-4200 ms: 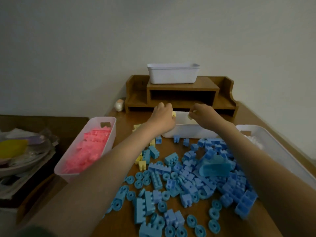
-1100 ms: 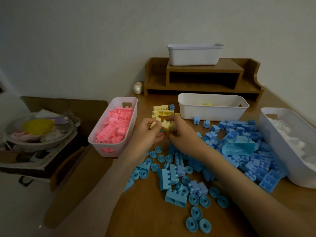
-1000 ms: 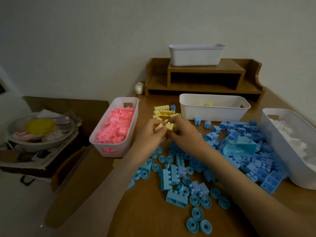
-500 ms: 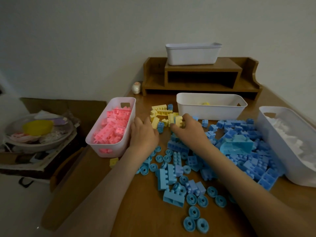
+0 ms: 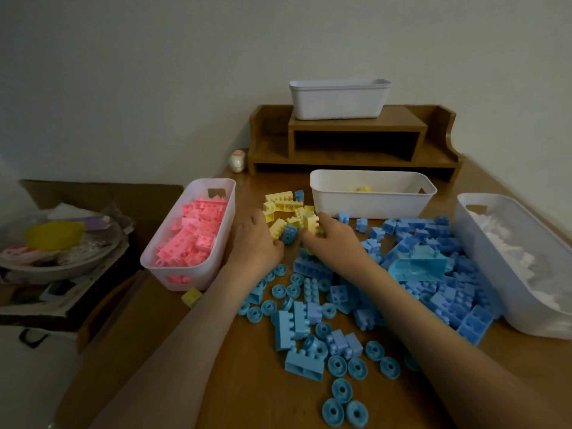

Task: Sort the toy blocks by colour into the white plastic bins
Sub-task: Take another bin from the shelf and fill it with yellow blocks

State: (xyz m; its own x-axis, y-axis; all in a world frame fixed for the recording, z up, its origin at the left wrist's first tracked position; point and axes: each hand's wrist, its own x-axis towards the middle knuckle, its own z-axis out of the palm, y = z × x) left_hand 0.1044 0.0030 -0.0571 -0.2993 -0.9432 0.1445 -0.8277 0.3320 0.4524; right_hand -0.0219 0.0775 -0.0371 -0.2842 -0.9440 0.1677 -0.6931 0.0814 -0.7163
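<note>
We find the left hand (image 5: 253,244) and right hand (image 5: 335,243) at the yellow blocks (image 5: 280,201) beside the pink-filled bin (image 5: 231,205); grips unclear.

Dim light. A plain pale wall (image 5: 154,72) rises behind a wooden tabletop (image 5: 247,385); a stepped wooden desk shelf (image 5: 356,125) stands at its far edge. Pale floor (image 5: 28,391) shows lower left.

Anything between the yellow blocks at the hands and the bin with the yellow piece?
Nothing visible blocks it. The yellow blocks lie just left of the bin; two stray blue blocks sit at its near wall.
</note>
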